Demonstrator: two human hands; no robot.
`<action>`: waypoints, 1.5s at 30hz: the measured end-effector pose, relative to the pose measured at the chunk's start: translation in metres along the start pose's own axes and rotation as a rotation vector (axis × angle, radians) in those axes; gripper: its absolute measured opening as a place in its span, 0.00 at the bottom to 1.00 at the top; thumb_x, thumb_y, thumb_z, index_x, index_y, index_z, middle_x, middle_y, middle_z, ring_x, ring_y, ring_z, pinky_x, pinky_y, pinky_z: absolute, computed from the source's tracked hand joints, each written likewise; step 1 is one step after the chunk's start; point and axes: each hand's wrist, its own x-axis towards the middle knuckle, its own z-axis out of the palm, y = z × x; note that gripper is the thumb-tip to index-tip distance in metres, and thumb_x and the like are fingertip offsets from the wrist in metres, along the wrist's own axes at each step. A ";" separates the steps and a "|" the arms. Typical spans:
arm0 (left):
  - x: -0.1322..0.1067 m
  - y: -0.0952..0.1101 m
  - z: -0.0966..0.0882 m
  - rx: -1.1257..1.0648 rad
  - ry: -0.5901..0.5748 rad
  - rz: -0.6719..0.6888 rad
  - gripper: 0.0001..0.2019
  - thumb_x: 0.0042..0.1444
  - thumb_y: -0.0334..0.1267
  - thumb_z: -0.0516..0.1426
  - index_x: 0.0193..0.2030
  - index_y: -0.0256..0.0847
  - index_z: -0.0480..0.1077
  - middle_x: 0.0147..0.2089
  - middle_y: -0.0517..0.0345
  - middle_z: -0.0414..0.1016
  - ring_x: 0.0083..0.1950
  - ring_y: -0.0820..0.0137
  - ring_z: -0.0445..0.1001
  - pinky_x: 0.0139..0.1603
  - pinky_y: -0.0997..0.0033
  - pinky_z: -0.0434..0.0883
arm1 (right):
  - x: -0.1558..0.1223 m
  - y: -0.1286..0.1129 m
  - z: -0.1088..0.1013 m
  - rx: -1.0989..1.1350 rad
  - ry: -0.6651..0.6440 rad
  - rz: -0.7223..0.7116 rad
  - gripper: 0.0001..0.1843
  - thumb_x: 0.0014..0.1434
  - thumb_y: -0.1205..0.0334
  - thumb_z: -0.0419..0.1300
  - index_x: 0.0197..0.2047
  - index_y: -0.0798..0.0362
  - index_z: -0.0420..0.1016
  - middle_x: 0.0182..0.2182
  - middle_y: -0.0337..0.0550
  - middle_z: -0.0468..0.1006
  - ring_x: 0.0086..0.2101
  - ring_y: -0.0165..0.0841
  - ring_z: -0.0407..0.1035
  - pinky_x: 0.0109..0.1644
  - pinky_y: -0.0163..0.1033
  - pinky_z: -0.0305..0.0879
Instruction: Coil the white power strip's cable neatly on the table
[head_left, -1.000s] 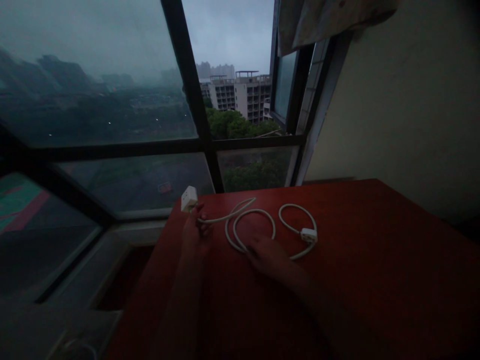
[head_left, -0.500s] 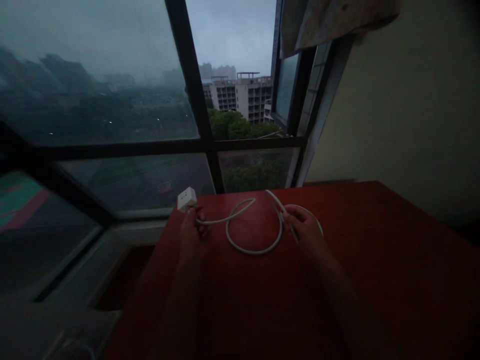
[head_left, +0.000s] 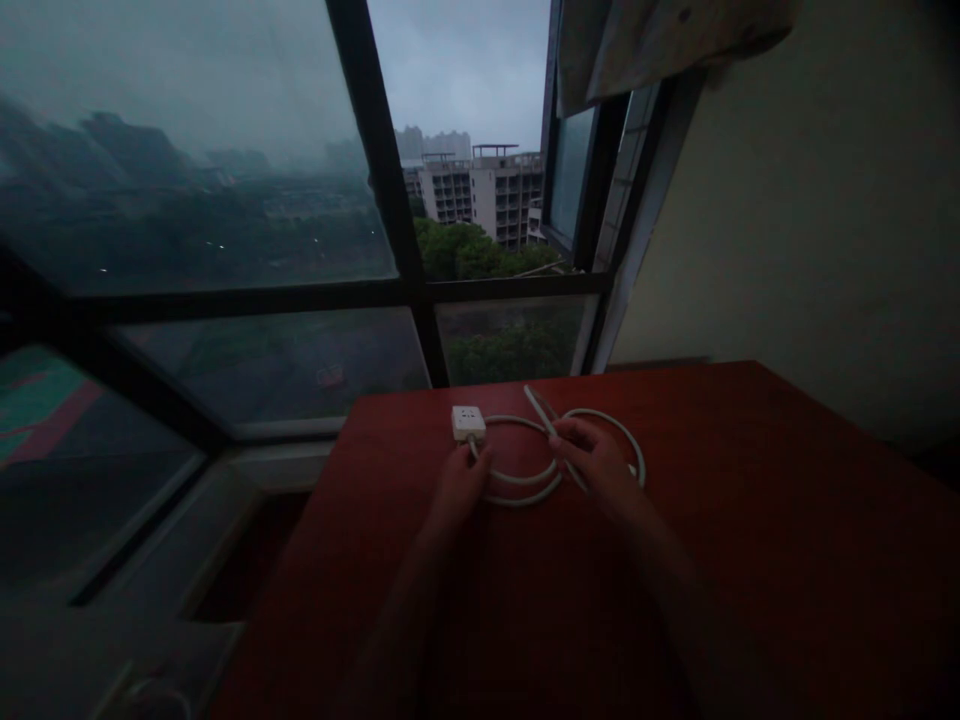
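A white extension cord lies in loops on a dark red table near its far edge. My left hand pinches the cord just below its small white socket block, which faces up. My right hand is closed round a stretch of the same cord where the loops cross, with one strand sticking up towards the window. The plug end is hidden behind my right hand. The room is dim.
A large window with black frames stands right behind the table's far edge. A pale wall runs along the right. The table's left edge drops to a window ledge. A cloth hangs at the top right.
My left hand has carried the socket block from the table's left corner rightwards to the middle. My right hand took up the cord and gathered the loops closer together.
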 end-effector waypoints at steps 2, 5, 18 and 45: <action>-0.001 0.001 -0.003 0.255 -0.023 0.033 0.16 0.56 0.49 0.54 0.28 0.38 0.70 0.28 0.53 0.74 0.31 0.66 0.72 0.29 0.72 0.62 | 0.000 0.001 0.004 -0.035 -0.007 0.002 0.19 0.46 0.50 0.66 0.38 0.53 0.73 0.27 0.38 0.73 0.24 0.29 0.65 0.26 0.33 0.61; -0.006 0.005 -0.008 0.602 -0.002 0.024 0.19 0.56 0.54 0.54 0.31 0.38 0.72 0.32 0.47 0.77 0.33 0.62 0.74 0.31 0.69 0.62 | 0.002 0.007 0.008 -0.100 -0.057 -0.025 0.17 0.49 0.51 0.64 0.37 0.54 0.73 0.29 0.38 0.74 0.27 0.30 0.68 0.29 0.34 0.64; -0.007 0.009 -0.019 0.922 0.029 -0.028 0.18 0.59 0.52 0.50 0.43 0.41 0.70 0.40 0.43 0.78 0.40 0.57 0.77 0.36 0.66 0.65 | -0.014 0.016 0.027 -0.895 -0.472 -0.321 0.10 0.56 0.70 0.55 0.38 0.52 0.76 0.38 0.44 0.78 0.39 0.34 0.70 0.44 0.36 0.63; 0.013 -0.012 -0.076 0.905 0.196 -0.185 0.19 0.58 0.52 0.50 0.39 0.40 0.75 0.38 0.42 0.78 0.39 0.54 0.77 0.35 0.63 0.66 | 0.023 0.043 -0.023 -1.129 -0.228 -0.294 0.15 0.62 0.69 0.50 0.42 0.55 0.79 0.41 0.50 0.79 0.44 0.37 0.70 0.52 0.40 0.60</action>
